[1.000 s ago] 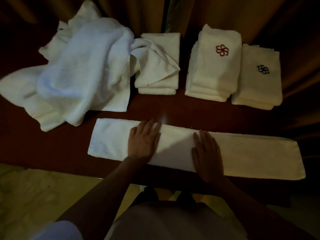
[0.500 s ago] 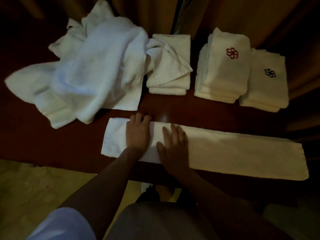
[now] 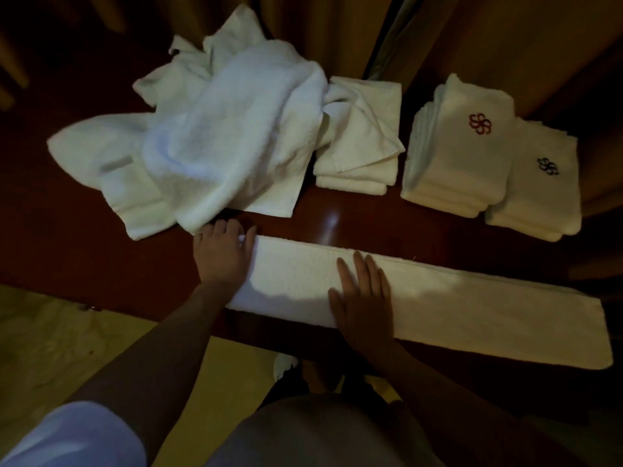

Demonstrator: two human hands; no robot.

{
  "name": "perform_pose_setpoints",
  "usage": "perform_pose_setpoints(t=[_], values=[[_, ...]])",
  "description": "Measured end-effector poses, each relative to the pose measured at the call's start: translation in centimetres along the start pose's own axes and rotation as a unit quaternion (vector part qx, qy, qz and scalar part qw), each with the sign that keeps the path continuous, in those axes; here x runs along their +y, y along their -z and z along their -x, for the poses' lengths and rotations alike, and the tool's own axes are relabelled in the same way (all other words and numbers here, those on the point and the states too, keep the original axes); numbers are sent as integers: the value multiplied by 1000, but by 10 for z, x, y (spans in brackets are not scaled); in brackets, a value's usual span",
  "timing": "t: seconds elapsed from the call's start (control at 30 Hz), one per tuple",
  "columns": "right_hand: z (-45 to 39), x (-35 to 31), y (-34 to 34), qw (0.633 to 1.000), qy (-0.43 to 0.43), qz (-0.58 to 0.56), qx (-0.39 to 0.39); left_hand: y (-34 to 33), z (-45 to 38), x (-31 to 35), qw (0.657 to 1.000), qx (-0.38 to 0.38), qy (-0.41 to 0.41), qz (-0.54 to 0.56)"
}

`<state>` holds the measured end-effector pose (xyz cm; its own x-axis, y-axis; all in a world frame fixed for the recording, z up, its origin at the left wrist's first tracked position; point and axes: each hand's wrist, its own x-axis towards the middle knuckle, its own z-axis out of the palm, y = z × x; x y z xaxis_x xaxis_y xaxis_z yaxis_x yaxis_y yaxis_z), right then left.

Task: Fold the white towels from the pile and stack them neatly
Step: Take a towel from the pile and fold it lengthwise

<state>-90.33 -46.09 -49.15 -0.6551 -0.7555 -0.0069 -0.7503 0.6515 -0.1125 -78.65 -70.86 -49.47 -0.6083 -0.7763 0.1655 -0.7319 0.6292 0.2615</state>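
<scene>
We saw the long folded towel (image 3: 438,305) lying as a strip across the lower centre of the frame, running from centre-left to the right edge, on the dark red-brown table (image 3: 354,217). The left hand (image 3: 224,252) sat at the strip's left end w/ fingers over that end; we couldn't tell if they curled round the edge or just pressed it. The right hand (image 3: 362,298) lay flat on the towel near mid-strip, fingers straight & slightly spread. Above, at upper left, the loose pile of white towels (image 3: 209,143) was heaped, its edge just beside the left fingers. Right of it, upper centre, a small folded stack (image 3: 357,166) w/ one rumpled towel on top. Upper right: a stack w/ red emblem (image 3: 458,146) & touching it a stack w/ dark emblem (image 3: 536,193).
</scene>
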Motion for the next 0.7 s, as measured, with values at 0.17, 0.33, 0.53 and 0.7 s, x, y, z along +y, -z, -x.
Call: perform_pose_setpoints(t=[0.17,0.33,0.53,0.7], values=[[1,-4,-5,999,3,22,41,7,3,1,996,-39,50,64],[0,-9,-14,994,34,42,91,15,9,-2,986,-60,79,136],[-11,-23,-13,999,-7,19,34,42,11,-5,939,-155,135,274],[-13,-23,-12,1000,0,18,25,58,25,-27,907,-276,108,299]])
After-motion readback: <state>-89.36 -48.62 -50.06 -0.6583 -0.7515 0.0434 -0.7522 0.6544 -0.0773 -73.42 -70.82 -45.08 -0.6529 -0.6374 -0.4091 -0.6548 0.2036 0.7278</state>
